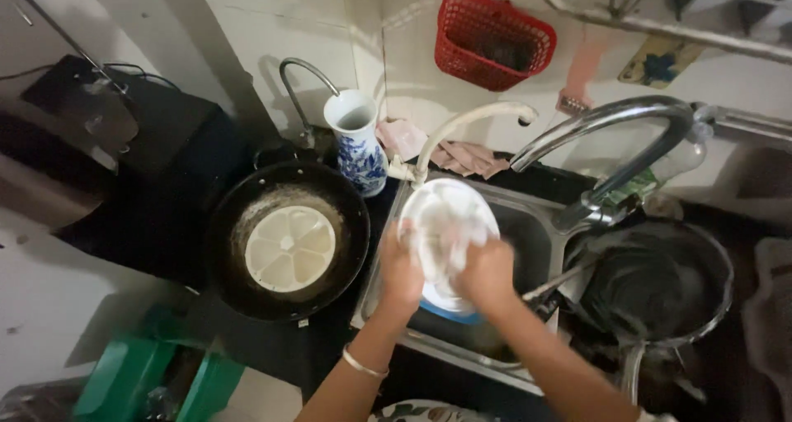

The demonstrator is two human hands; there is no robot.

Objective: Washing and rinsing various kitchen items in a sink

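Over the steel sink [528, 224] I hold a white round plate [441, 207] tilted up on edge. My left hand [398, 275] grips its left rim. My right hand [487, 275] presses a pale cloth or sponge [455, 245] against the plate's face. A blue-rimmed dish [450, 313] shows just under my hands inside the sink. A bracelet sits on my left wrist.
A black wok [235, 249] holding a white sectioned insert [290, 249] stands left of the sink. Behind it is a blue-and-white vase [356, 141]. Two taps arch over the sink, white [470, 121] and chrome [610, 125]. A steel pot [660, 282] sits right; a red basket [493, 38] hangs on the wall.
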